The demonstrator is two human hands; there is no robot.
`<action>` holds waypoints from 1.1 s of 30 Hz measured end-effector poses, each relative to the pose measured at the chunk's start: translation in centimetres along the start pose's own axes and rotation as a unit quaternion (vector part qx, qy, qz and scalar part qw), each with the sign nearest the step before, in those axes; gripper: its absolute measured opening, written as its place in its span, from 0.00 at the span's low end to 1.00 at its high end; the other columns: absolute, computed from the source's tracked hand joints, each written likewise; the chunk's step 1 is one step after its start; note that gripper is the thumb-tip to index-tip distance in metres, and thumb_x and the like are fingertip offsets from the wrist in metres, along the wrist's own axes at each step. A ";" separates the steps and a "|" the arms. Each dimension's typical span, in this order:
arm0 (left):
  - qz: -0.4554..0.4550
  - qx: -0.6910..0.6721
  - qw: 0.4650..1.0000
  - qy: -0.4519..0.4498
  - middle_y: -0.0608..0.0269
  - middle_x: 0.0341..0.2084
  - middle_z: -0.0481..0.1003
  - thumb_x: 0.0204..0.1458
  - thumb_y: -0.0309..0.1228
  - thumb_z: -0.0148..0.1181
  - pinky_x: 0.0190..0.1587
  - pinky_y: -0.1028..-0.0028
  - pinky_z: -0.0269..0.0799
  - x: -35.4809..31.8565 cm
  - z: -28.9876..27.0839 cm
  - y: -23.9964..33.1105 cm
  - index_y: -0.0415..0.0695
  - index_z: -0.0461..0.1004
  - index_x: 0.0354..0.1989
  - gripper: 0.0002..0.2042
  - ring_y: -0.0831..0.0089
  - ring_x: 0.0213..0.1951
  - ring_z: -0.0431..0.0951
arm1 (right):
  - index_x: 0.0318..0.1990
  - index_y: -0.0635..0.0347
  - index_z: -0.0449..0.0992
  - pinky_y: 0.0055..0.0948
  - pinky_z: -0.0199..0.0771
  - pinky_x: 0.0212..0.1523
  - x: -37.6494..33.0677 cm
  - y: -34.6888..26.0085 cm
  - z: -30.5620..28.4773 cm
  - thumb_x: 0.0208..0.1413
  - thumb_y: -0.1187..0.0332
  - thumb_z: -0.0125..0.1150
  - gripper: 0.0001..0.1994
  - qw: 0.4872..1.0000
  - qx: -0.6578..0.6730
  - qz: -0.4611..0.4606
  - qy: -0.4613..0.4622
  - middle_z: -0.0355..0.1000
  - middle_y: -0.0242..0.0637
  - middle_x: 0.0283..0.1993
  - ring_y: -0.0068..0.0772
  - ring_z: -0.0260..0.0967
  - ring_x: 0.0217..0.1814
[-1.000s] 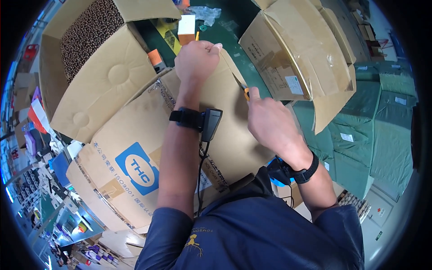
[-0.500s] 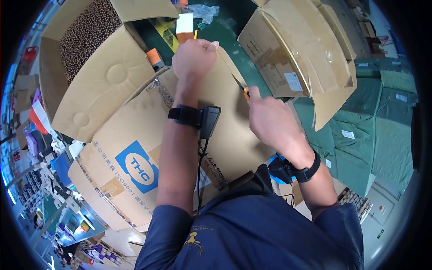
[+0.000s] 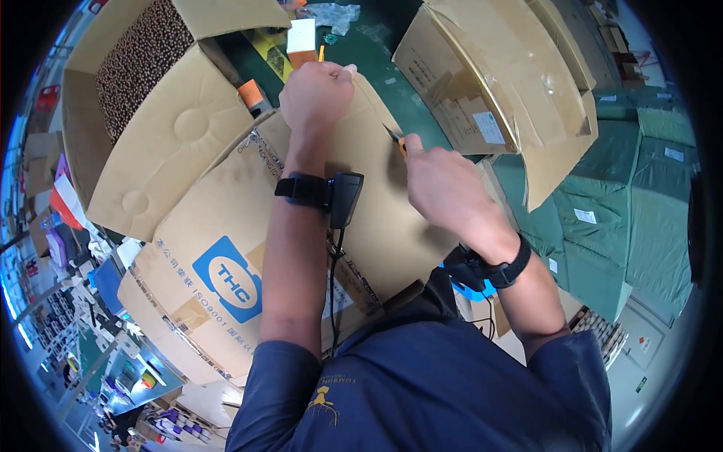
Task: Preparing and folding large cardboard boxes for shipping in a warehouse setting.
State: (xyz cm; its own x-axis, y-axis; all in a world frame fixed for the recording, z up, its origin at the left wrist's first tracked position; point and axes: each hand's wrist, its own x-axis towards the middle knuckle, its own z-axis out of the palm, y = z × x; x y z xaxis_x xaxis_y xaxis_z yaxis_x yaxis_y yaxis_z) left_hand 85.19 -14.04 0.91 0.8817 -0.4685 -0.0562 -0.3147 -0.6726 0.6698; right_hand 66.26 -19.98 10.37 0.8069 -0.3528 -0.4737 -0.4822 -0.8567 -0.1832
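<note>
My right hand [image 3: 452, 186] is wrapped round an orange-handled utility knife [image 3: 401, 142]. Its blade points away and to the left, at the bare brown flap of a large cardboard box [image 3: 226, 218] in front of me. Whether the tip touches the cardboard, I cannot tell. At the flap's far edge, my left hand [image 3: 316, 94] is closed with its thumb pointing right; what its fingers grip is hidden. Just past it a thin yellow-orange stick-like piece [image 3: 321, 53] shows. A faint line runs over the flap between that hand and the blade.
An open carton [image 3: 177, 147] full of small dark brown bead-like pieces stands at the left. Another carton [image 3: 482, 83] stands at the far right, beside green-wrapped stacks [image 3: 595, 203]. A white-and-orange small box [image 3: 302, 38] and clear plastic [image 3: 331, 15] lie on the green tabletop [image 3: 399, 94].
My right hand and the knife have shifted slightly away from me and to the left. My left hand keeps its place at the flap's edge; the whole view has drifted a little.
</note>
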 end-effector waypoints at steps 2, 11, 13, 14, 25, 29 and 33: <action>0.001 -0.001 1.000 -0.004 0.58 0.26 0.82 0.53 0.46 0.64 0.40 0.61 0.78 -0.1 -0.1 -0.1 0.52 0.86 0.34 0.13 0.55 0.33 0.82 | 0.50 0.74 0.67 0.50 0.79 0.36 -0.7 0.3 0.0 0.55 0.77 0.46 0.15 1.000 0.000 -0.002 0.011 0.77 0.59 0.29 0.61 0.78 0.33; 0.007 -0.002 1.000 -0.005 0.57 0.27 0.82 0.53 0.47 0.64 0.40 0.61 0.78 -0.3 -0.3 0.1 0.51 0.86 0.33 0.14 0.54 0.34 0.82 | 0.50 0.74 0.66 0.50 0.78 0.33 -2.3 0.6 0.2 0.55 0.77 0.47 0.15 1.000 -0.002 0.000 -0.007 0.76 0.60 0.29 0.60 0.78 0.32; 0.006 0.007 1.000 -0.001 0.58 0.27 0.82 0.53 0.48 0.64 0.40 0.61 0.78 -0.2 -0.1 0.2 0.51 0.86 0.33 0.14 0.55 0.34 0.82 | 0.47 0.74 0.66 0.51 0.78 0.34 -1.5 0.7 0.4 0.55 0.77 0.47 0.13 1.000 0.016 0.010 -0.001 0.76 0.60 0.29 0.61 0.78 0.33; 0.005 0.017 1.000 0.006 0.58 0.27 0.82 0.53 0.48 0.64 0.40 0.62 0.78 -0.2 0.0 0.3 0.51 0.86 0.33 0.14 0.55 0.34 0.82 | 0.47 0.74 0.66 0.51 0.78 0.34 -1.1 0.6 0.5 0.55 0.77 0.47 0.13 1.000 0.017 0.012 -0.001 0.76 0.60 0.29 0.61 0.78 0.33; 0.014 -0.019 1.000 0.004 0.57 0.25 0.81 0.52 0.50 0.65 0.39 0.61 0.77 0.2 0.0 -0.6 0.49 0.85 0.33 0.16 0.55 0.33 0.82 | 0.47 0.73 0.67 0.49 0.78 0.35 -3.1 0.7 -0.3 0.55 0.77 0.48 0.13 0.999 0.028 0.006 -0.015 0.77 0.59 0.30 0.60 0.78 0.33; 0.011 -0.038 0.999 -0.005 0.57 0.25 0.81 0.52 0.50 0.66 0.38 0.61 0.77 0.0 -0.1 -0.3 0.48 0.85 0.33 0.17 0.55 0.33 0.82 | 0.47 0.74 0.67 0.49 0.78 0.35 -3.2 0.6 0.0 0.55 0.77 0.48 0.13 1.000 0.026 0.011 0.009 0.77 0.58 0.29 0.59 0.78 0.32; 0.016 -0.009 1.000 -0.024 0.57 0.25 0.81 0.52 0.49 0.66 0.38 0.61 0.77 0.3 -0.2 -0.1 0.48 0.85 0.33 0.17 0.55 0.33 0.82 | 0.46 0.74 0.67 0.49 0.78 0.35 -1.7 0.6 0.8 0.55 0.77 0.48 0.13 1.000 0.024 0.005 0.010 0.77 0.58 0.30 0.60 0.78 0.33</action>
State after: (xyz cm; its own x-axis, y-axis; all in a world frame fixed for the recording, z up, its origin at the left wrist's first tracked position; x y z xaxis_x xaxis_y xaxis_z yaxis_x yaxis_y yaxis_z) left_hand 85.58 -14.04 0.98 0.8530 -0.5172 -0.0702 -0.3361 -0.6470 0.6844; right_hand 64.31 -19.57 10.37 0.8088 -0.3690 -0.4579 -0.5054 -0.8342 -0.2207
